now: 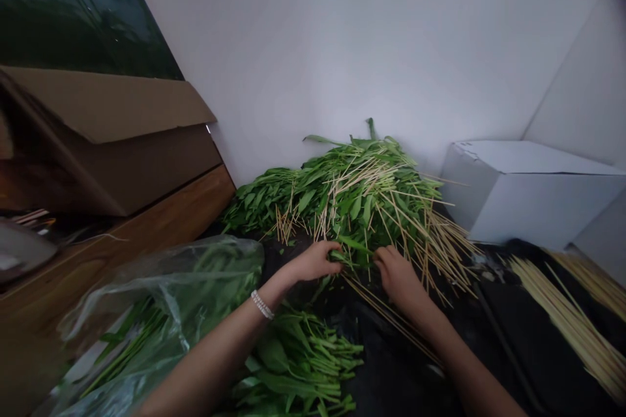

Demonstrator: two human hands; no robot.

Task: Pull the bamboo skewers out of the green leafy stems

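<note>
My left hand (317, 262), with a beaded bracelet at the wrist, is closed on green leaves (353, 249). My right hand (395, 275) pinches the other end of the same leaves, its fingertips partly hidden. Below and between the hands, several thin sticks (391, 318) lie slanting on the black sheet. Just beyond them rises a heap of leafy green stems (313, 186) with many thin pale sticks (433, 241) poking out to the front and right. Nearer me, under my left forearm, is a pile of loose leafy stems (303, 365).
On the left, a clear plastic bag (171, 300) holds more greens beside a wooden edge (205, 199) bearing an open cardboard box (151, 163). A white box (548, 202) stands at the right by the wall. Bundled pale sticks (567, 319) lie at the far right.
</note>
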